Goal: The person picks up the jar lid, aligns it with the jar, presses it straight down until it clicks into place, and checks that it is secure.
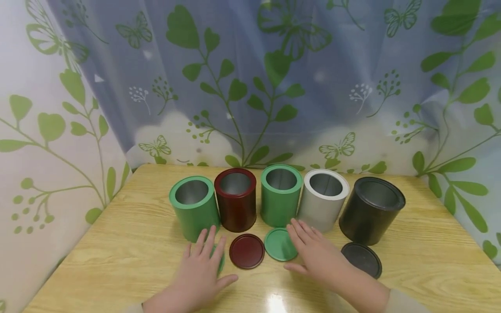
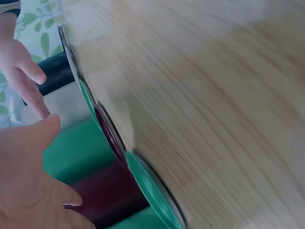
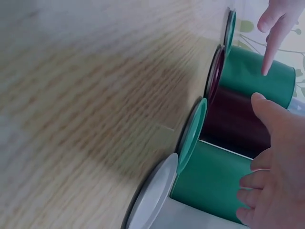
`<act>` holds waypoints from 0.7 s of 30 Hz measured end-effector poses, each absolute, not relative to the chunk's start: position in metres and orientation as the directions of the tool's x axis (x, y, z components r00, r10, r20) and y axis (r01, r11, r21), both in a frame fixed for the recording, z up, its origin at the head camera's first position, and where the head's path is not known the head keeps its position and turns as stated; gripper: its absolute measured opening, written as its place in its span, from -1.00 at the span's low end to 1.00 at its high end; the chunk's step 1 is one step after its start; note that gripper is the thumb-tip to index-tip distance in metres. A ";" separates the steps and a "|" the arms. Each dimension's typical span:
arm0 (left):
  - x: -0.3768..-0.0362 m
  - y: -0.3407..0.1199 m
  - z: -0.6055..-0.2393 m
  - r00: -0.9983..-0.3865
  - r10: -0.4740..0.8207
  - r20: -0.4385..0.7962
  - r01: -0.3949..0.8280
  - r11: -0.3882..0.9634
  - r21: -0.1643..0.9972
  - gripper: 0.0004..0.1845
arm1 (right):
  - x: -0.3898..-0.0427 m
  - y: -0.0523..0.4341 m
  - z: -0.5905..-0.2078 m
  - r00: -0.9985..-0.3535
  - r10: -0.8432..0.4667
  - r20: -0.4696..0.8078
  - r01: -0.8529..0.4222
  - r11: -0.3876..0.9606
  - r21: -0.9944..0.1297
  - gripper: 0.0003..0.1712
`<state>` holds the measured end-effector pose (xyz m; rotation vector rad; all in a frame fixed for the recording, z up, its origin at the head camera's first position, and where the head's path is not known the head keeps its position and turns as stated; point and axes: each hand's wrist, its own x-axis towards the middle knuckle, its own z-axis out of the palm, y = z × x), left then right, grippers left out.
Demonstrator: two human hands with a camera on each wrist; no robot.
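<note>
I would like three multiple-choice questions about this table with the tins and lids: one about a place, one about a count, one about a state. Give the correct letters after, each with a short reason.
1. Where does the dark red lid lie?
A. on the dark red tin
B. flat on the table, before the dark red tin
C. under the black tin

2. How many tins stand in the row?
A. three
B. four
C. five

3. In what state are the tins?
A. all open, no lid on
B. all closed
C. only the black one open

Answers:
1 B: the lid rests on the table in front of the dark red tin.
2 C: left green tin, dark red, second green tin, white tin, black tin.
3 A: each rim shows a bare metal inside; the left hand lies flat on a green lid, and the right hand lies flat beside another green lid.
</note>
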<state>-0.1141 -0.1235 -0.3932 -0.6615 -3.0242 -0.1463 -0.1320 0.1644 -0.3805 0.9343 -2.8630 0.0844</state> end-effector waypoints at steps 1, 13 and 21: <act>-0.114 -0.127 -0.394 -0.909 0.411 0.071 0.416 0.906 0.078 -0.08 | -0.133 0.163 -0.381 -0.791 -0.595 0.139 -0.603 0.797 -0.017 -0.09; -0.105 -0.159 -0.401 -0.928 0.366 0.066 0.368 0.930 0.020 -0.10 | -0.142 0.132 -0.382 -0.698 -0.714 0.044 -0.716 0.698 -0.024 -0.17; -0.105 -0.167 -0.407 -0.920 0.386 0.060 0.386 0.922 -0.012 -0.11 | -0.151 0.101 -0.390 -0.649 -0.760 -0.033 -0.760 0.650 -0.017 -0.19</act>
